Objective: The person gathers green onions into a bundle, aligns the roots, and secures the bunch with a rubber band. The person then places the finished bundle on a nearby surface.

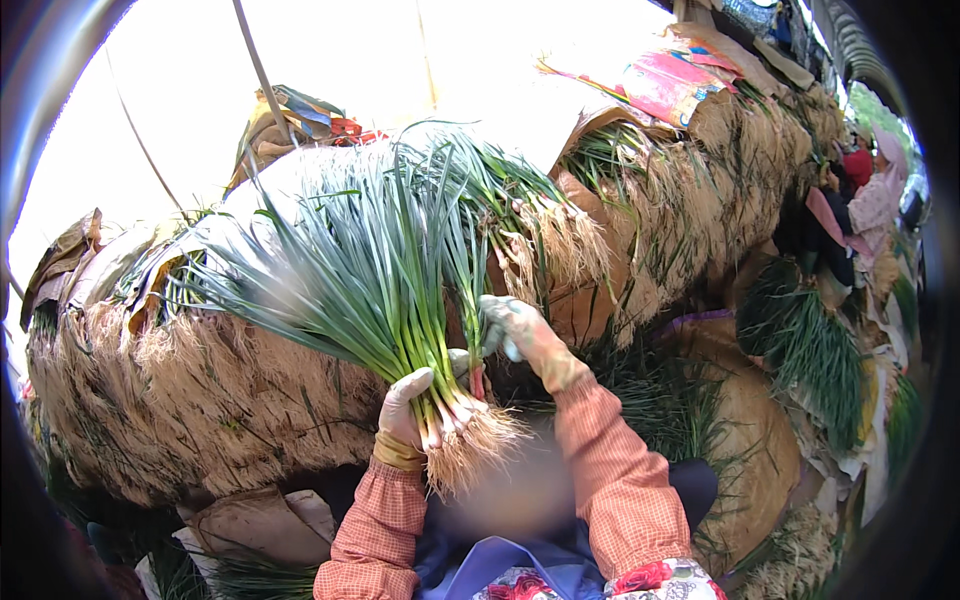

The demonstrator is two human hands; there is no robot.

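My left hand (pixel 409 401), in a pale soiled glove, grips a bunch of green-leaved allium plants (pixel 397 300) near their white bases. Their leaves fan up and to the left, and their tan roots (pixel 469 450) hang below the hand. My right hand (pixel 514 330), gloved too, is at the bunch's right side, beside a separate stalk (pixel 474 337) with a reddish base. Its fingers are bent; whether they hold that stalk I cannot tell. Beyond my hands, more loose plants (pixel 555 225) lie on the pile with roots towards me.
A long pile of stacked plants (pixel 247 405) with roots outward crosses in front of me. Printed sacks (pixel 667 82) cover part of its top. Loose leaves and a tan sack (pixel 757 442) lie to my right. Another person (pixel 874 195) is at the far right, near green bunches (pixel 810 345).
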